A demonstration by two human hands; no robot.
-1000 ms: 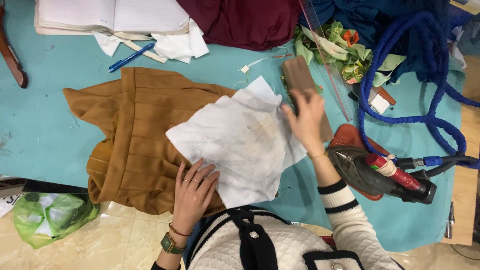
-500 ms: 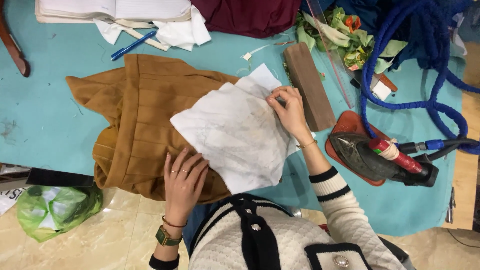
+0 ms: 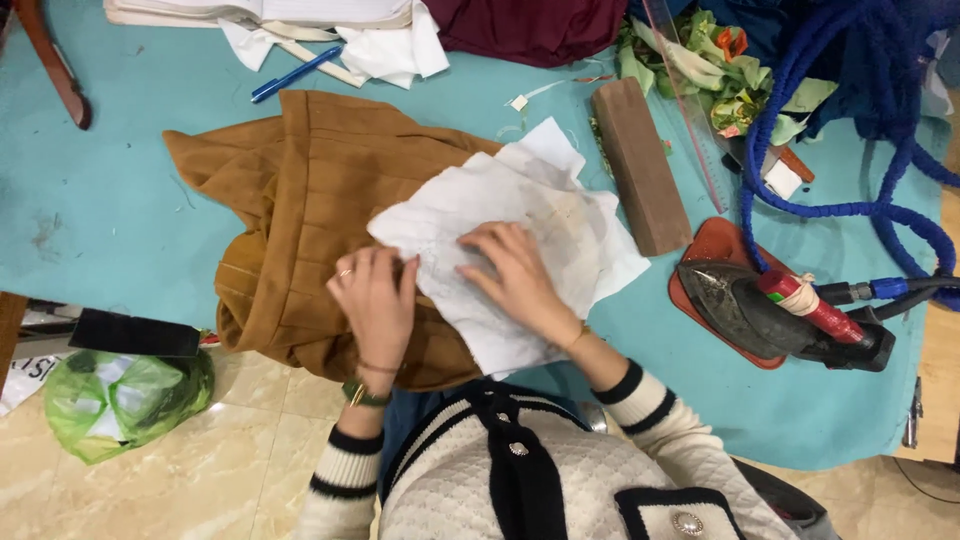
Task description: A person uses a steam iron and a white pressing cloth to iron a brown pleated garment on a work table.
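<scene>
- Left hand point(image 3: 375, 300): flat on the white cloth's point(image 3: 520, 250) near-left edge, fingers extended, grasping nothing
- Right hand point(image 3: 515, 275): palm down on the cloth's centre, fingers spread, nothing gripped
- Cloth: lies creased over the brown garment point(image 3: 300, 210) on the teal counter point(image 3: 110, 220); judged part-smoothed, wrinkles remaining
- Iron point(image 3: 770, 310): parked on its red rest at right, apart from both hands; pressing judged not yet begun
- Wooden block point(image 3: 640, 165): just beyond the cloth
</scene>
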